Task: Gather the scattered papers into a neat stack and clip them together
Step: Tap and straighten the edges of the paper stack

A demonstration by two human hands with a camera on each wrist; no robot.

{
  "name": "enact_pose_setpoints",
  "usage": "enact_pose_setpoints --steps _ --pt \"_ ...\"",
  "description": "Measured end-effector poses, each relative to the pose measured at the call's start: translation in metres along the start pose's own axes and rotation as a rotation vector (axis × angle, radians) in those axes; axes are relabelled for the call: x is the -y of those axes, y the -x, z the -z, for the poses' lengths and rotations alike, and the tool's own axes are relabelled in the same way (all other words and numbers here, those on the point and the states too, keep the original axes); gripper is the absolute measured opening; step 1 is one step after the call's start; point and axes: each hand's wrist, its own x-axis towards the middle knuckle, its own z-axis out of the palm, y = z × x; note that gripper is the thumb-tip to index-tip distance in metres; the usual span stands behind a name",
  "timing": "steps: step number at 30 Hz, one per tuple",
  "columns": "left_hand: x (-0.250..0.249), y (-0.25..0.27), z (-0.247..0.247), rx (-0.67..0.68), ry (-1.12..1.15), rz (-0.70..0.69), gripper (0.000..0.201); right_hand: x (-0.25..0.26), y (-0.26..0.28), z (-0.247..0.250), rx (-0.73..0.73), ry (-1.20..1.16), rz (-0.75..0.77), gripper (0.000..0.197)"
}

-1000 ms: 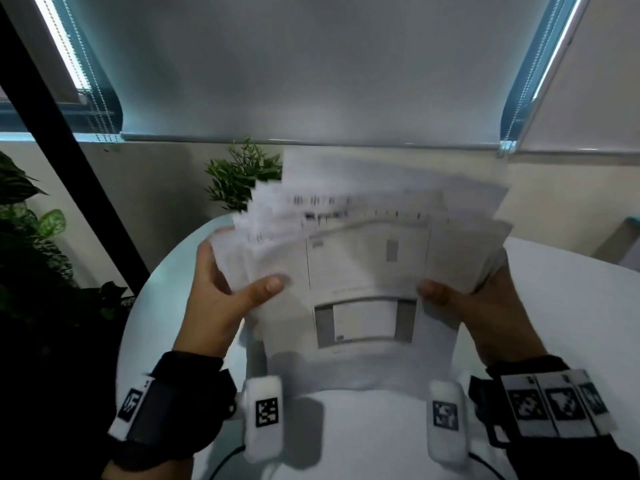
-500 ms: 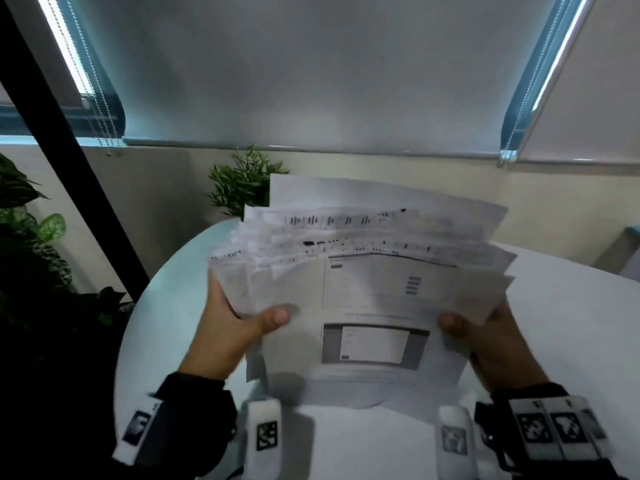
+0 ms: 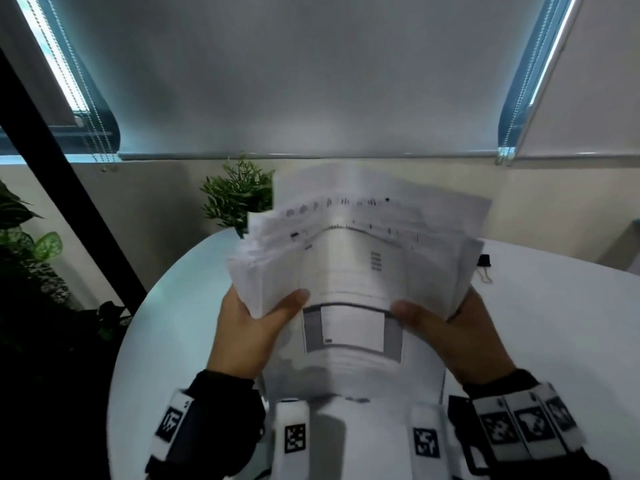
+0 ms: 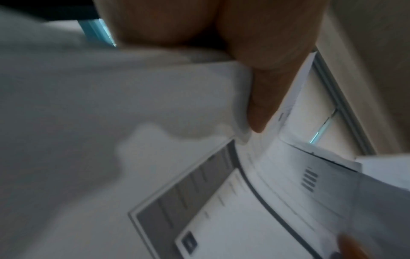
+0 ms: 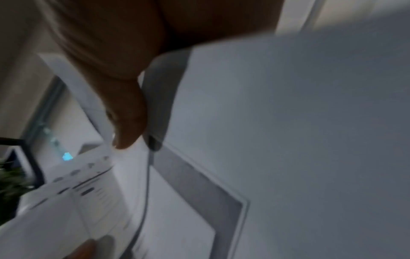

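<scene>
A loose, uneven stack of printed papers [image 3: 353, 271] stands upright on its lower edge on the white table [image 3: 554, 323]. My left hand [image 3: 249, 327] grips the stack's left side, thumb on the front sheet. My right hand [image 3: 450, 327] grips the right side the same way. The sheets' top edges are staggered and fanned. The front sheet carries a grey-framed picture [image 4: 199, 210]. In the wrist views my left thumb [image 4: 261, 98] and right thumb [image 5: 128, 122] press on the front sheet. A black binder clip [image 3: 484, 261] lies on the table behind the stack's right edge.
A small green potted plant [image 3: 239, 195] stands at the table's far edge, left of the papers. Large leafy plants [image 3: 31, 244] and a black diagonal post [image 3: 69, 188] are off the table's left side. Window blinds [image 3: 311, 81] hang behind.
Both hands have brought the stack lower and closer together on its sides. The binder clip has come into view behind the right edge.
</scene>
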Motion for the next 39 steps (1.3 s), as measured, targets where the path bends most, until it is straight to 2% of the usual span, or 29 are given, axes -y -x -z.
enact_pose_setpoints --steps 2,4,6,7,10,12,13,15,17,19,21,23,24,25,26,28,30,31,32,33,34,35,36,39 --pt "-0.009 -0.004 0.006 -0.032 0.069 -0.034 0.061 0.013 -0.009 0.009 -0.028 -0.031 0.082 0.061" --pt "-0.010 -0.005 0.018 -0.008 0.093 -0.069 0.080 0.012 -0.010 0.022 0.006 -0.030 0.110 0.084" --pt "-0.001 -0.002 0.023 0.034 0.082 -0.036 0.098 -0.003 -0.002 0.026 0.043 -0.008 0.035 0.104" --pt "0.003 0.001 0.021 0.058 0.078 -0.006 0.096 -0.010 0.005 0.024 0.048 -0.013 -0.006 0.105" --pt "0.005 0.008 0.005 0.027 0.023 0.013 0.063 -0.014 0.012 0.008 -0.010 -0.046 -0.059 0.072" --pt "-0.001 0.004 -0.001 -0.011 0.028 -0.004 0.057 -0.005 0.005 0.005 -0.033 -0.052 -0.025 0.062" --pt "-0.006 -0.001 0.000 -0.009 0.049 -0.030 0.060 0.003 -0.001 0.008 -0.041 -0.051 0.023 0.066" --pt "-0.015 -0.011 0.010 0.022 0.140 -0.079 0.080 0.013 -0.012 0.020 -0.049 -0.074 0.110 0.087" --pt "-0.014 -0.014 0.021 0.029 0.206 -0.062 0.100 0.012 -0.014 0.031 -0.060 -0.103 0.107 0.111" --pt "-0.009 -0.011 0.019 0.048 0.189 -0.010 0.103 0.002 -0.010 0.030 -0.045 -0.113 0.071 0.120" --pt "-0.007 -0.007 0.002 0.066 0.080 0.004 0.085 -0.003 -0.005 0.015 -0.022 -0.115 0.028 0.108" --pt "-0.014 -0.004 -0.014 -0.002 0.028 -0.017 0.067 0.002 -0.007 0.002 -0.044 -0.085 0.043 0.076" --pt "-0.017 -0.005 -0.016 -0.037 0.056 -0.031 0.067 0.007 -0.008 0.000 -0.035 -0.073 0.075 0.063" --pt "-0.021 -0.006 -0.013 -0.055 0.090 -0.060 0.072 0.014 -0.011 0.002 -0.033 -0.068 0.117 0.058" --pt "-0.023 -0.008 -0.006 -0.067 0.118 -0.094 0.081 0.019 -0.013 0.008 -0.036 -0.073 0.156 0.063" --pt "-0.023 -0.009 0.011 -0.040 0.140 -0.140 0.103 0.021 -0.014 0.022 -0.068 -0.110 0.173 0.087" --pt "-0.018 -0.003 0.019 0.008 0.179 -0.052 0.120 0.010 -0.008 0.030 -0.061 -0.134 0.118 0.109" --pt "-0.015 0.001 0.017 0.038 0.165 0.001 0.121 0.004 -0.003 0.029 -0.046 -0.120 0.075 0.114" --pt "-0.013 0.005 0.011 0.073 0.121 0.040 0.114 0.000 0.001 0.024 -0.038 -0.100 0.044 0.112" --pt "-0.014 0.008 0.003 0.090 0.067 0.056 0.096 -0.001 0.005 0.018 -0.048 -0.085 0.030 0.104" --pt "-0.015 0.008 -0.005 0.058 0.021 0.046 0.075 -0.001 0.005 0.014 -0.068 -0.081 0.030 0.095" --pt "-0.018 0.007 -0.010 0.014 0.000 0.035 0.063 0.002 0.003 0.010 -0.089 -0.097 0.037 0.089" --pt "-0.021 0.004 -0.011 -0.019 0.024 0.012 0.064 0.006 0.000 0.011 -0.102 -0.124 0.061 0.087" --pt "-0.021 -0.004 0.009 -0.015 0.107 -0.035 0.111 0.013 -0.006 0.031 -0.074 -0.171 0.140 0.110"
